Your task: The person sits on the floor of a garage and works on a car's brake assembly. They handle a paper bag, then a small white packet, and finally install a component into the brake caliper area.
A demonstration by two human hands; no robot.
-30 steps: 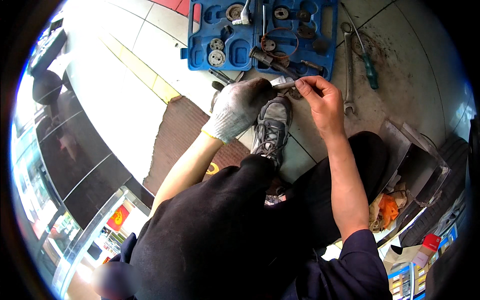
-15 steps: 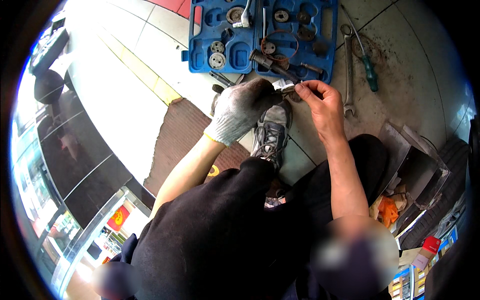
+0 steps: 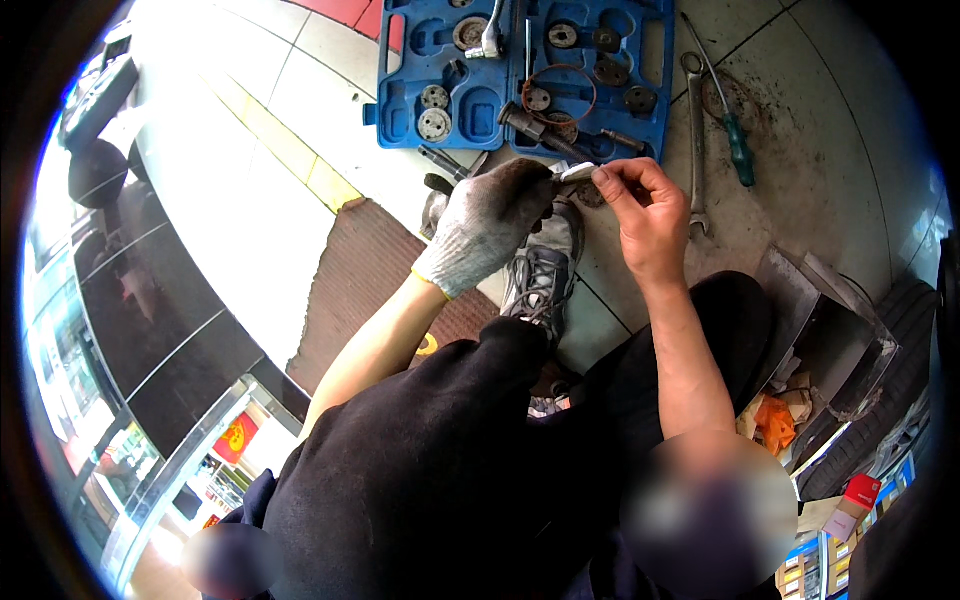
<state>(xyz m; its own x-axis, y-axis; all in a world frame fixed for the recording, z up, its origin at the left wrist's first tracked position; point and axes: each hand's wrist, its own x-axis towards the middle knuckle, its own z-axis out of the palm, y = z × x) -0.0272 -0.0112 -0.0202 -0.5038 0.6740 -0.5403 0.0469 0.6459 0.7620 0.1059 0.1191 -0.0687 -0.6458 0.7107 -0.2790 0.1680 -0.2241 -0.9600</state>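
My left hand point(image 3: 490, 222), in a grey-white work glove with dark, dirty fingers, is closed in front of the blue tool case point(image 3: 483, 150). Between the two hands is a small pale, flat piece point(image 3: 577, 173), its kind too small to make out. The bare right hand point(image 3: 648, 215) pinches at the right end of that piece with thumb and forefinger. The gloved fingers meet its left end, though what lies inside them is hidden. Just below the piece, a round dark disc point(image 3: 592, 194) partly shows near my shoe point(image 3: 540, 280).
Round metal discs, a ratchet handle point(image 3: 487, 40) and a dark threaded tool point(image 3: 540, 128) lie in the case. To its right are a combination wrench point(image 3: 697, 150) and a green-handled screwdriver point(image 3: 738, 145). A metal box point(image 3: 825, 340) and tyre point(image 3: 880, 400) stand right; brown ribbed mat point(image 3: 350, 270) left.
The gloved hand has turned slightly and sits a touch farther right. My right hand has shifted a little, and more of the pale piece shows between the hands.
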